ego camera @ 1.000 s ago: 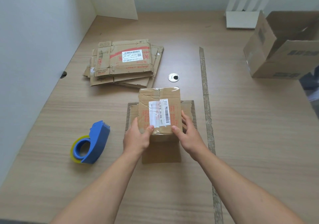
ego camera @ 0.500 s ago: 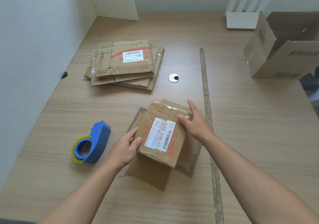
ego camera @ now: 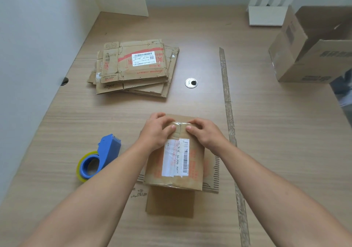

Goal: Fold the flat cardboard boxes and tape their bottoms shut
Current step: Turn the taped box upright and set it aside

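A small folded cardboard box [ego camera: 177,163] with a white barcode label stands on the wooden table, its loose flaps spread flat around it. My left hand [ego camera: 158,130] and my right hand [ego camera: 204,133] both grip the box's far top edge, fingers curled over it and thumbs pressing the taped seam. A stack of flat cardboard boxes [ego camera: 135,67] lies farther back on the left. To the left of the box, beside my left forearm, lies a blue tape dispenser [ego camera: 100,159] with a clear-yellowish roll.
A large open cardboard box [ego camera: 312,46] stands at the far right. A strip of old tape [ego camera: 227,102] runs along the table right of the box. A round metal cable grommet [ego camera: 191,83] sits mid-table. Walls close the left and back sides.
The box has been turned round on the table. Both hands moved from its near edge to its far top edge.
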The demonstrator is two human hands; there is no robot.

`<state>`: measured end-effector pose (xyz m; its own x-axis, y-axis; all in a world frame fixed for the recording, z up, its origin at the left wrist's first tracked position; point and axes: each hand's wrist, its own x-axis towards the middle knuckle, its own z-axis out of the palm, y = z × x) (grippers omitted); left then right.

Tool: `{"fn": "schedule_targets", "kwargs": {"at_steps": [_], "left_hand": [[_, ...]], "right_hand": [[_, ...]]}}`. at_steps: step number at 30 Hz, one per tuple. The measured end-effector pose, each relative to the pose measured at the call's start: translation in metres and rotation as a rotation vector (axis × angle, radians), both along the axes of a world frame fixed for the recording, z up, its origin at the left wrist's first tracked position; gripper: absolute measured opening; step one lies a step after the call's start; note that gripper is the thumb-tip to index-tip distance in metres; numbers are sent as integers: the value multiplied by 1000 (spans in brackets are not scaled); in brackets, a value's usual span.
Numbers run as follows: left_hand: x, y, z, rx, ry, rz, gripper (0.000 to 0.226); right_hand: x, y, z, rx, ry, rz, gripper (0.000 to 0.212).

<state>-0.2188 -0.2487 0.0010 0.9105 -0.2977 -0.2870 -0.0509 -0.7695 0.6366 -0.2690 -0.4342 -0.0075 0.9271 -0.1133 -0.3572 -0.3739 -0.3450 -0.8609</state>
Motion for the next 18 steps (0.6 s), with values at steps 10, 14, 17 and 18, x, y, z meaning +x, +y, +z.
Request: {"fn": "schedule_targets", "kwargs": {"at_steps": [10, 14, 17, 18], "left_hand": [[2, -4, -8, -201, 65, 71, 15], [-1, -6, -12, -193, 13, 140, 5], [-1, -7, -13, -207, 27, 186, 5], [-1, -7, -12, -202, 28, 188, 6]], "right_hand": [[7, 9, -6, 103, 13, -31, 35], [7, 13, -9, -18, -14, -31, 16], [9, 17, -10, -50, -16, -35, 13], [10, 17, -10, -59, -19, -33, 14]]}}
